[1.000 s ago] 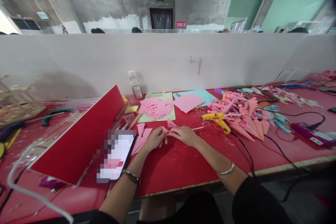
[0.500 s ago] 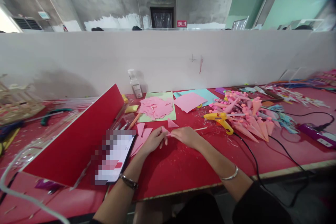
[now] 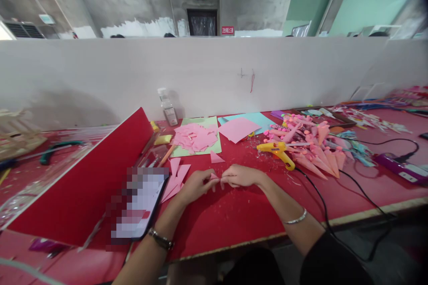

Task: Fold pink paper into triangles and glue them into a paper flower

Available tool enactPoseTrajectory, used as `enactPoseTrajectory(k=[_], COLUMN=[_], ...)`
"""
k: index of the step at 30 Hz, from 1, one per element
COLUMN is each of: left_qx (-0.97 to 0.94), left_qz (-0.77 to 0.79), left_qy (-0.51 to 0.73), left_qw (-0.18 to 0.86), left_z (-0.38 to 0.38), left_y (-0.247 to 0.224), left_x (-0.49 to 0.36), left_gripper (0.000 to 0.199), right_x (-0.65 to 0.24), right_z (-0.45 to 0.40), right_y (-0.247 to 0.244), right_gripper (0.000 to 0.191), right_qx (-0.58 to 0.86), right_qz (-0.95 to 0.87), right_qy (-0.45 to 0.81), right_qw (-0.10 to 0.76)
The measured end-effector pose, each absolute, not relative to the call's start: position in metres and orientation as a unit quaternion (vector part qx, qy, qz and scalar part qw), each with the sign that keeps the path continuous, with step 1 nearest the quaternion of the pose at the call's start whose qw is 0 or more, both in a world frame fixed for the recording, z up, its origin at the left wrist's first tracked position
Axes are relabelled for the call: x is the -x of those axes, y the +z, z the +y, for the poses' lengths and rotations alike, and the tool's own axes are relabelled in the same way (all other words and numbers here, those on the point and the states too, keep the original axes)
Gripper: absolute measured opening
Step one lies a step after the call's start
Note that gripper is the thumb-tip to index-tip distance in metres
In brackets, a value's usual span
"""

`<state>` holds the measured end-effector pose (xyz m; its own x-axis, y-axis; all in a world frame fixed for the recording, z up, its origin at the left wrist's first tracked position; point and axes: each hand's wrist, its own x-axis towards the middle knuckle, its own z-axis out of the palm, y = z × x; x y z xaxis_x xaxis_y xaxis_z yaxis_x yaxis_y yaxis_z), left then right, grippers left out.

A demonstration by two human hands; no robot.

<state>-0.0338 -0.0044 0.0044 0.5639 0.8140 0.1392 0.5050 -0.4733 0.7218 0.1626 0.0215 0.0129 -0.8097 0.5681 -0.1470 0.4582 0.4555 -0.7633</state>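
Observation:
Over the red table my left hand (image 3: 200,182) is closed, pinching a small piece of pink paper (image 3: 214,177) between thumb and fingers. My right hand (image 3: 242,175) comes in from the other side with bent fingers pressed together, its fingertips right at the paper's edge. What the right fingertips grip is hidden. Just beyond the hands lies a loose pink paper triangle (image 3: 216,157). Left of my left hand, several cut pink paper pieces (image 3: 178,176) lie beside a phone (image 3: 147,205).
A yellow glue gun (image 3: 277,151) rests beside a heap of pink paper cones (image 3: 317,144), its black cord (image 3: 314,191) trailing off the table. Behind are a pile of pink scraps (image 3: 195,138), a pink sheet (image 3: 238,130) and a bottle (image 3: 168,107). A red board (image 3: 90,178) leans at left.
My right hand has shifted slightly, its fingers now more bent at the paper's edge. The thin stick that stuck out behind it is no longer visible. The view has shifted a little.

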Motion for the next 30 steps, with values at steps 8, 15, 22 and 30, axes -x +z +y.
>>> enactPoseTrajectory(k=[8,15,22,30], left_qx=[-0.728,-0.745,-0.851,-0.857], left_qz=[0.463,0.460,0.423,0.428], left_qy=[0.283,0.289,0.212,0.204], left_qw=[0.419,0.388,0.228,0.201], left_z=[-0.001,-0.002,-0.001,-0.004], left_y=[-0.001,0.000,0.001,0.004], left_x=[0.033,0.033,0.038,0.039], left_gripper=[0.031,0.032,0.031,0.036], right_x=[-0.143,-0.141,-0.157,-0.155], right_z=[0.016,0.015,0.019,0.017], right_y=[0.006,0.005,0.008,0.006], right_gripper=[0.030,0.028,0.033,0.033], right_qx=[0.364,0.366,0.328,0.323], right_qz=[-0.894,-0.884,-0.828,-0.838], right_qy=[0.175,0.221,0.434,0.406], right_qw=[0.194,0.189,0.136,0.166])
